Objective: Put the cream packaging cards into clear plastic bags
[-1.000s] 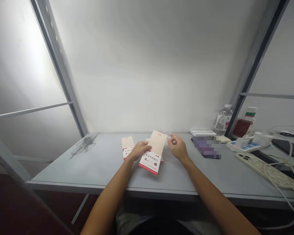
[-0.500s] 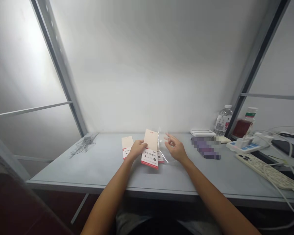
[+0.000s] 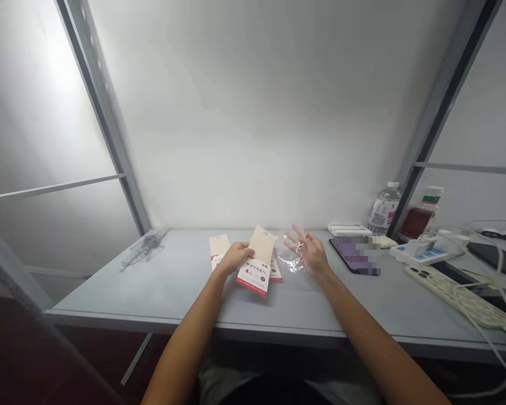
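Note:
Between the thumb and fingers of my left hand [image 3: 235,257] is a cream ruler-set packet [image 3: 255,270] with a white label and a red lower edge, tilted above the desk. Two similar packets lie on the desk: one [image 3: 219,246] partly behind my left hand, another [image 3: 275,271] mostly hidden by the held packet. To the right, my right hand [image 3: 311,252] pinches a clear plastic bag [image 3: 293,260], with some fingers stretched out. The bag hangs crumpled beside the held packet, and its outline is hard to make out.
A dark-edged phone [image 3: 354,256] lies right of my right hand, with a white box-like device [image 3: 349,229] behind it. Further right are a water bottle [image 3: 385,208], a jar [image 3: 421,214], a power strip [image 3: 430,250], a cream phone case [image 3: 459,295] and loose cables.
The clear bag has moved right with my right hand, away from the held packet, and looks more crumpled. My left hand has tilted the packet, its lower end swinging left.

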Demonstrator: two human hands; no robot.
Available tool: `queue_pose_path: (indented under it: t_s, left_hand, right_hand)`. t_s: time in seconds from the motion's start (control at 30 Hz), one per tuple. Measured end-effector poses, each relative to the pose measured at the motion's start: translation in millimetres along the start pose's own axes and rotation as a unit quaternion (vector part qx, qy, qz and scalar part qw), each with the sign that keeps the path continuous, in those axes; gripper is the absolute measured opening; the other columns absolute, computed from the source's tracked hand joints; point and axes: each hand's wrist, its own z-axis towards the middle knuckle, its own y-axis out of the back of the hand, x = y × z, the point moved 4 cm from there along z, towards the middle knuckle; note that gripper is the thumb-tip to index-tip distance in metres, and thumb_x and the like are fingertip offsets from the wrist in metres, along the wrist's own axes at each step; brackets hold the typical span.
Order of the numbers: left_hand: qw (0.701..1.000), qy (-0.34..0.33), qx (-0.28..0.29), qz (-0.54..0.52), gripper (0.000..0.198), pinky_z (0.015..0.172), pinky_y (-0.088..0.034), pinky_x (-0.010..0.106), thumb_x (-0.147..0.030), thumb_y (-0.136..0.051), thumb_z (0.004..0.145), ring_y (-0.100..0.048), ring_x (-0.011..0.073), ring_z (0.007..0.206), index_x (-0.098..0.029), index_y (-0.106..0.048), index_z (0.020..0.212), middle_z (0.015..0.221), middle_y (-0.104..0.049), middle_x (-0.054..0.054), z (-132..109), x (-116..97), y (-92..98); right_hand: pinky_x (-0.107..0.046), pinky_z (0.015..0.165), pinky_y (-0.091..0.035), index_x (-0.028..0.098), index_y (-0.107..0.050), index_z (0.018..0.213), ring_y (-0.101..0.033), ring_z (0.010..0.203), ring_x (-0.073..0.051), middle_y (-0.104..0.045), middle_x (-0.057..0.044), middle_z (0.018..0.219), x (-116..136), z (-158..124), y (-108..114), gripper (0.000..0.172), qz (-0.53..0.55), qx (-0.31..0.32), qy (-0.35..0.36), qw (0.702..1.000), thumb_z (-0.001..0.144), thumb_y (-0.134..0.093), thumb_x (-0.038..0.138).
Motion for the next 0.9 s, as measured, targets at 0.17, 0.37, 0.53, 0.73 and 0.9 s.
queue_pose_path:
  t_s: [0.17, 0.37, 0.53, 0.73, 0.9]
  left_hand:
    - [0.998, -0.04, -0.019, -0.045, 0.016, 0.041, -0.032, 0.019, -0.026, -0.054, 0.068, -0.05, 0.01, 0.046, -0.013, -0.057, 0.078, 0.055, -0.053, 0.0, 2.9, -4.0, 4.3]
    - [0.989, -0.111, 0.016, -0.092, 0.028, 0.046, -0.036, 0.02, -0.03, -0.054, 0.07, -0.054, 0.0119, 0.052, -0.011, -0.059, 0.091, 0.064, -0.058, 0.002, -4.1, -16.0, -1.3]
    - [0.995, -0.081, 0.026, -0.044, 0.024, 0.045, -0.037, 0.02, -0.025, -0.053, 0.071, -0.056, 0.0129, 0.054, -0.012, -0.061, 0.089, 0.063, -0.059, 0.003, -3.9, -11.5, -11.7]
    - [0.997, -0.069, -0.011, -0.013, 0.023, 0.046, -0.038, 0.02, -0.023, -0.049, 0.073, -0.057, 0.0126, 0.055, -0.014, -0.06, 0.091, 0.067, -0.062, 0.002, -0.1, -8.0, -8.5]
    - [0.996, -0.082, 0.034, -0.025, 0.032, 0.054, -0.044, 0.023, -0.031, -0.053, 0.075, -0.06, 0.0151, 0.066, -0.013, -0.057, 0.102, 0.079, -0.064, 0.007, -1.5, -9.1, -11.8]
  right_hand:
    - [-0.047, 0.09, -0.043, 0.02, -0.039, 0.058, -0.047, 0.115, -0.029, -0.046, -0.002, 0.13, -1.0, 0.0, 0.2, 0.028, -0.049, 0.016, 0.013, 0.999, 0.072, -0.061, 0.03]
    - [-0.042, 0.096, -0.038, 0.021, -0.044, 0.062, -0.052, 0.111, -0.025, -0.056, -0.004, 0.119, -0.4, -1.2, 4.3, 0.018, -0.254, -0.051, 0.116, 0.959, 0.071, -0.057, 0.029]
    - [-0.041, 0.093, -0.041, 0.022, -0.044, 0.061, -0.05, 0.114, -0.025, -0.051, -0.006, 0.126, -0.7, -4.5, -0.4, 0.018, -0.293, -0.041, 0.14, 0.945, 0.072, -0.055, 0.031]
    - [-0.044, 0.097, -0.037, 0.021, -0.043, 0.059, -0.05, 0.113, -0.026, -0.048, -0.005, 0.129, -2.0, -4.2, -2.8, 0.023, -0.261, -0.015, 0.111, 0.959, 0.07, -0.06, 0.032]
    - [-0.046, 0.093, -0.04, 0.02, -0.041, 0.06, -0.05, 0.113, -0.028, -0.045, -0.004, 0.132, -1.1, -2.3, -4.3, 0.026, -0.092, 0.015, 0.047, 0.995, 0.071, -0.061, 0.032]
